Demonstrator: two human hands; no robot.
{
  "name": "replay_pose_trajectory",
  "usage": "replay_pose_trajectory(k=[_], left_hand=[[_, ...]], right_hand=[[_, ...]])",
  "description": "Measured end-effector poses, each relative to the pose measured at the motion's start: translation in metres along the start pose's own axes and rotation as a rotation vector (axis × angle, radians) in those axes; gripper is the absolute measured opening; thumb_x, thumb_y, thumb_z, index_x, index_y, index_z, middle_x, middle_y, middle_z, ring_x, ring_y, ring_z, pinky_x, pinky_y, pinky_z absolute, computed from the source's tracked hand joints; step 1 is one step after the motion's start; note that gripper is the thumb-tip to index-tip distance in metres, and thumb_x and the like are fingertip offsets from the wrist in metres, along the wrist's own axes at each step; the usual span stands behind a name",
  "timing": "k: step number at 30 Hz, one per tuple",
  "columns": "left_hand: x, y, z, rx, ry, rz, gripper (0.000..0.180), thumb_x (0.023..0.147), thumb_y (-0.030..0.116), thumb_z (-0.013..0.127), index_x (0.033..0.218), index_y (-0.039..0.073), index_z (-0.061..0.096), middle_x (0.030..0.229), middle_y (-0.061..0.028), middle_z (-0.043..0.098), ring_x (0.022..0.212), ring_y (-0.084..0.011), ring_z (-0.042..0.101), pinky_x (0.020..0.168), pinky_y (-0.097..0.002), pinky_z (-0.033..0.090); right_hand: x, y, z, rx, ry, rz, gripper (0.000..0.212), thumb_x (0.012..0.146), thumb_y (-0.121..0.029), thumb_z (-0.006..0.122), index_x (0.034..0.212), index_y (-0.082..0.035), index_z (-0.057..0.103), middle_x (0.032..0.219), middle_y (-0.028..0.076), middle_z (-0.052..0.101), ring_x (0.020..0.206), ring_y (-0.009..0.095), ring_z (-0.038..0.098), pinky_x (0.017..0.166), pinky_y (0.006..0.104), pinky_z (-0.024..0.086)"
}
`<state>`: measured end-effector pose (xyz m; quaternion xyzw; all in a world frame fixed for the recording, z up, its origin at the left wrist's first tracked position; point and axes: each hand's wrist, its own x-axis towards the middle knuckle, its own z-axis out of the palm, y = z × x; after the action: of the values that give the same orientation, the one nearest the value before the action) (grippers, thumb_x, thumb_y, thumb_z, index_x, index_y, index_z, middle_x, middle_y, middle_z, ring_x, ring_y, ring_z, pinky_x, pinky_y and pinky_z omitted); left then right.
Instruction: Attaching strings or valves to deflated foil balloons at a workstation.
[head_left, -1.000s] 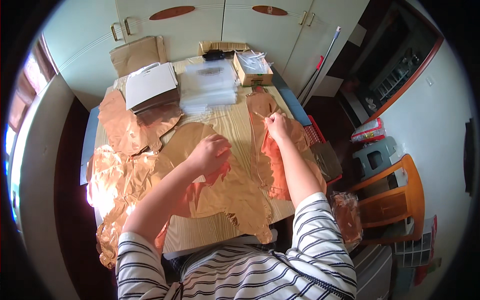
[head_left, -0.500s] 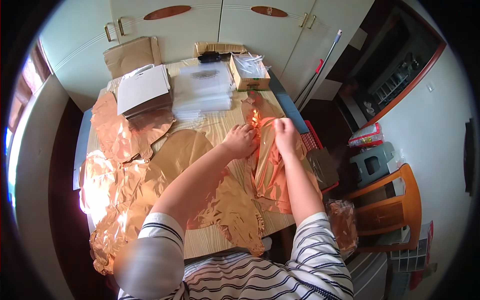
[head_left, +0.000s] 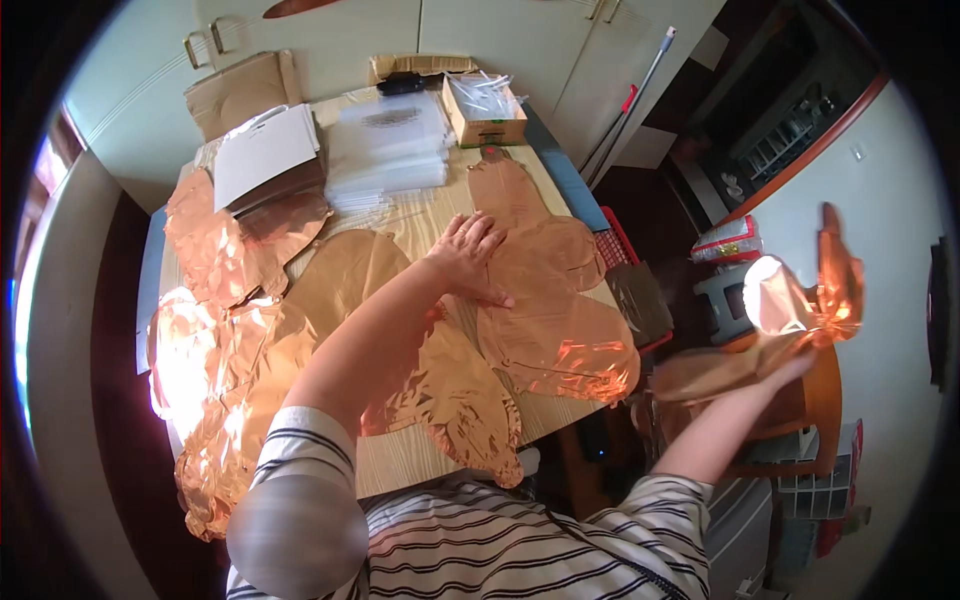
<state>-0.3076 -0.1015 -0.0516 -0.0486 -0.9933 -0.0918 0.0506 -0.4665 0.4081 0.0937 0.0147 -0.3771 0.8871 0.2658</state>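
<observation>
A flat, uninflated rose-gold foil balloon with rounded lobes lies on the right side of the table. My left hand rests on its left edge, palm down with fingers spread. Out to the right, beyond the table, my right hand grips another rose-gold foil balloon, which flares up and sideways; motion smears it, and the fingers are partly hidden. Crumpled rose-gold foil spreads over the table's left side. Another wrinkled foil piece lies under and below my left forearm.
White cards and clear plastic sleeves are stacked at the back. Beside them stands an open cardboard box of white sticks. A wooden chair, a grey stool and a red basket stand to the right.
My right hand has swung from the table out to the right, carrying a foil balloon off the one beneath. My left hand has opened flat on that remaining balloon. The view has shifted slightly.
</observation>
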Motion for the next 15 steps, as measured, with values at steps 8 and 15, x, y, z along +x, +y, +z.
replay_pose_trajectory(k=[8,15], left_hand=[[-0.055,0.006,-0.015,-0.267,0.345,-0.060,0.070,0.091,0.055,0.054,0.141,0.007,0.043,0.146,-0.0206,0.037,0.143,-0.0345,0.024,0.118,-0.0496,0.016],[-0.221,-0.059,-0.057,0.128,0.230,-0.332,0.038,0.084,0.027,0.064,0.116,0.008,0.062,0.130,-0.0140,0.054,0.128,-0.0352,0.043,0.111,-0.0507,0.028]], right_hand=[[-0.123,0.100,0.115,-0.277,-0.518,0.041,0.019,0.096,-0.022,0.053,0.096,-0.003,0.057,0.091,0.008,0.061,0.083,0.018,0.059,0.072,0.0329,0.046],[-0.399,0.205,0.217,-0.776,-1.201,-0.021,0.022,0.094,-0.021,0.057,0.082,-0.003,0.055,0.074,0.010,0.063,0.067,0.020,0.062,0.059,0.0344,0.047]])
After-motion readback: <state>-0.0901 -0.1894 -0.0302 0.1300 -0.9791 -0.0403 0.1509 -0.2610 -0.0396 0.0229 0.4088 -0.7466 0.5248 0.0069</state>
